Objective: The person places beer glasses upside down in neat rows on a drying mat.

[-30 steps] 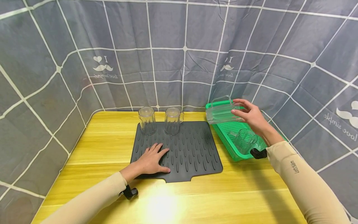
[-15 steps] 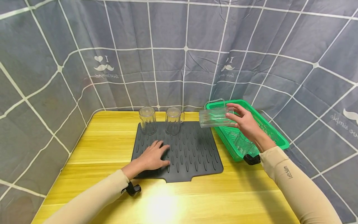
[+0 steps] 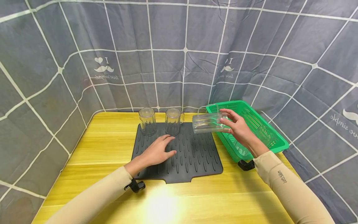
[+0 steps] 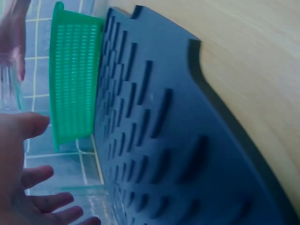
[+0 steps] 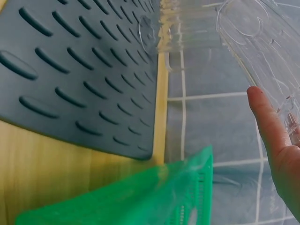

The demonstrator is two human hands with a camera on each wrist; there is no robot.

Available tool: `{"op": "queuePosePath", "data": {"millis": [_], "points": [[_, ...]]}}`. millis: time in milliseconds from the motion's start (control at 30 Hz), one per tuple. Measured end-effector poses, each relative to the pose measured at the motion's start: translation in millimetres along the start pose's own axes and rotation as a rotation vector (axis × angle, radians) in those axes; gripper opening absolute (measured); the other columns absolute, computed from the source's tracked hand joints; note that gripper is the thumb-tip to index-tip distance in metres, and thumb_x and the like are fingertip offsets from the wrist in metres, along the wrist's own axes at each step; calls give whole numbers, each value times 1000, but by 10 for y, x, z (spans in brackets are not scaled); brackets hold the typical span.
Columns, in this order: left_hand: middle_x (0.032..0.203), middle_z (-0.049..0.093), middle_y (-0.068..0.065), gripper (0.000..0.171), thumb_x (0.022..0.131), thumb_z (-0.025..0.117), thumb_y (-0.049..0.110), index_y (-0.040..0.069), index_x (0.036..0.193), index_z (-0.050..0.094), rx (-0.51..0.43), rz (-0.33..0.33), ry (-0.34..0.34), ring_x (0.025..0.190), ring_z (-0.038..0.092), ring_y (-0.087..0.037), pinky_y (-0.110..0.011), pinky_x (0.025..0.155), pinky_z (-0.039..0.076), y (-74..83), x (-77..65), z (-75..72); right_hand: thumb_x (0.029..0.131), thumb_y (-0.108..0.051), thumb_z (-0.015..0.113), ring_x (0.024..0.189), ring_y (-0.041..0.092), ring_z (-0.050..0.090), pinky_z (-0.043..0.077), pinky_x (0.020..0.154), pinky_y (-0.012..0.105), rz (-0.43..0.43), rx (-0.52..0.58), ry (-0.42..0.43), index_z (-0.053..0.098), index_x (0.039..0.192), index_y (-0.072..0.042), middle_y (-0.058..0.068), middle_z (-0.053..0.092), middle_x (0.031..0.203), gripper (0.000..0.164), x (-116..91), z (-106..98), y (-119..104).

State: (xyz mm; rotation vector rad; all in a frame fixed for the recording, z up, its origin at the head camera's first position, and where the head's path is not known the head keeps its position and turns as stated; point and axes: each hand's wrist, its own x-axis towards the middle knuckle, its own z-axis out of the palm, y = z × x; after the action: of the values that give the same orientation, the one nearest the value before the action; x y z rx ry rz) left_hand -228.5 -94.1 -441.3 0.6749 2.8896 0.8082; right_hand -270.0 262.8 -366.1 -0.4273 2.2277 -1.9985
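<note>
My right hand (image 3: pixel 237 127) grips a clear ribbed mug (image 3: pixel 207 123) at one end. The mug lies sideways in the air, handle up, over the mat's back right corner and the basket's edge. My left hand (image 3: pixel 156 152) hovers above the left part of the dark ridged mat (image 3: pixel 190 158), fingers spread and holding nothing. Just beyond its fingertips, two clear mugs stand side by side at the mat's back edge, a left mug (image 3: pixel 147 122) and a right mug (image 3: pixel 172 122). In the right wrist view, the thumb (image 5: pixel 267 117) lies along the held mug (image 5: pixel 262 42).
A green plastic basket (image 3: pixel 281 147) stands right of the mat, with clear glassware (image 3: pixel 241 150) inside, partly hidden by my right arm. The wooden table (image 3: pixel 112 149) meets a grey checked curtain (image 3: pixel 167 68) at the back and sides.
My right hand has carried the mug leftward and slightly down, from over the basket toward the mat. My left hand has lifted off the mat and moved slightly forward and right.
</note>
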Motion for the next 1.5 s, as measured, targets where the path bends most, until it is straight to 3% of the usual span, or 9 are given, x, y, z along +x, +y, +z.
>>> {"op": "queuePosePath", "data": {"millis": [200, 300, 400, 467, 567, 800, 967, 1267, 1500], "points": [[160, 38, -9, 66, 98, 63, 45, 19, 155, 41, -101, 47, 57, 147, 37, -32, -57, 114, 37, 127, 74, -34, 103, -26, 59, 133, 26, 45, 52, 100, 49, 22, -4, -16, 39, 153, -12, 10, 28, 157, 55, -15, 118, 57], [160, 38, -6, 68, 99, 62, 46, 20, 156, 38, -167, 46, 65, 147, 38, -30, -55, 114, 37, 195, 115, -45, 103, -26, 60, 147, 30, 29, 43, 106, 61, 35, 7, -23, 40, 152, -13, 11, 18, 164, 54, -10, 169, 95], [160, 38, -6, 71, 99, 62, 46, 20, 158, 34, -255, 42, 60, 145, 41, -30, -54, 111, 41, 247, 164, -45, 103, -23, 60, 153, 32, 18, 43, 106, 62, 35, 35, -31, 41, 150, -13, 12, 15, 167, 52, 1, 221, 138], [160, 38, -6, 74, 98, 62, 48, 20, 159, 32, -308, 40, 55, 144, 42, -29, -51, 109, 44, 271, 191, -42, 103, -21, 60, 152, 32, 19, 48, 102, 57, 29, 49, -36, 41, 150, -11, 12, 14, 167, 52, 5, 255, 165], [159, 39, -6, 78, 98, 63, 49, 19, 160, 28, -378, 41, 55, 143, 44, -27, -46, 107, 47, 297, 226, -41, 103, -20, 60, 142, 30, 35, 56, 94, 48, 23, 70, -42, 41, 150, -10, 13, 20, 164, 51, 4, 307, 199], [160, 37, -9, 84, 97, 64, 48, 18, 162, 20, -519, 23, 36, 144, 44, -25, -44, 110, 45, 331, 274, -47, 103, -21, 60, 108, 18, 64, 58, 88, 43, 35, 97, -57, 40, 151, -9, 10, 44, 143, 54, -14, 423, 264], [161, 36, -12, 82, 98, 64, 47, 22, 162, 20, -591, -7, 30, 145, 42, -28, -49, 110, 45, 328, 301, -33, 102, -18, 60, 104, 16, 65, 60, 84, 42, 47, 140, -57, 39, 151, -8, 5, 50, 131, 54, -31, 488, 294], [149, 48, -9, 79, 94, 71, 41, 22, 159, 30, -659, 8, 70, 135, 51, -26, -48, 104, 49, 336, 318, -32, 104, -18, 57, 107, 17, 65, 60, 85, 41, 43, 207, -99, 44, 145, -14, 5, 49, 134, 44, -46, 481, 343], [146, 50, -7, 75, 94, 71, 43, 21, 157, 36, -623, 11, 112, 132, 53, -24, -46, 102, 51, 369, 321, -49, 105, -22, 55, 112, 17, 63, 58, 90, 43, 56, 194, -129, 42, 147, -15, 4, 48, 135, 44, -40, 447, 352]]}}
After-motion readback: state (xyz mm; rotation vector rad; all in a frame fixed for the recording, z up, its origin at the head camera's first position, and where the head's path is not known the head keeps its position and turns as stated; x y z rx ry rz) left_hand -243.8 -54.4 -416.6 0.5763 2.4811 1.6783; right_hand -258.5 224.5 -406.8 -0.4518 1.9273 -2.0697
